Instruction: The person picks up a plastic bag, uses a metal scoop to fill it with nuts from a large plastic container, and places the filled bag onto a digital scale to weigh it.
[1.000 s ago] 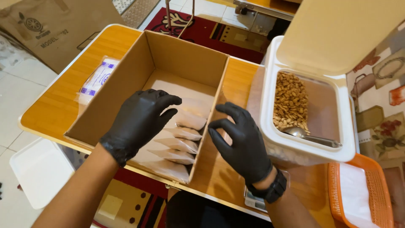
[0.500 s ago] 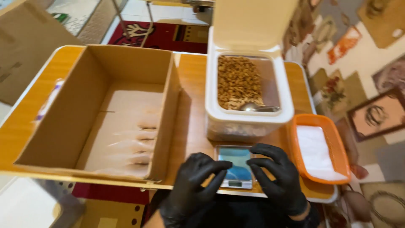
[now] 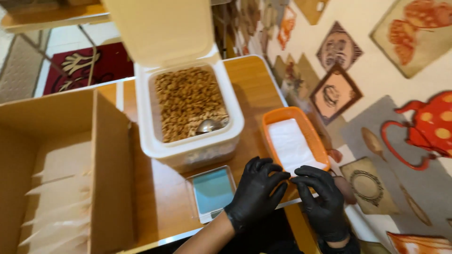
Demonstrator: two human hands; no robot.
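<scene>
both hands wear black gloves and meet at the near end of the orange tray [image 3: 270,123], which lies on the wooden surface [image 3: 254,89] beside the wall. the left hand [image 3: 256,193] comes from below with the forearm bare, its fingers curled and bent toward the right. the right hand [image 3: 322,202] lies just beside it, fingers bent down over the near edge of the white stack [image 3: 289,143] that fills the tray. it looks like both hands pinch at the top white piece there, probably to separate one from the rest, but i cannot tell for sure if something is between the fingers.

the small scale [image 3: 213,190] with a blue-green plate sits just left of the left hand, close to the body, likely so it is easy to reach. behind it stands the white bin [image 3: 188,146] with its lid up, full of brown grains, and a metal spoon [image 3: 209,125] rests inside. the open cardboard box [image 3: 110,169] stands on the left, with flat pale bags [image 3: 59,207] in a row inside.
</scene>
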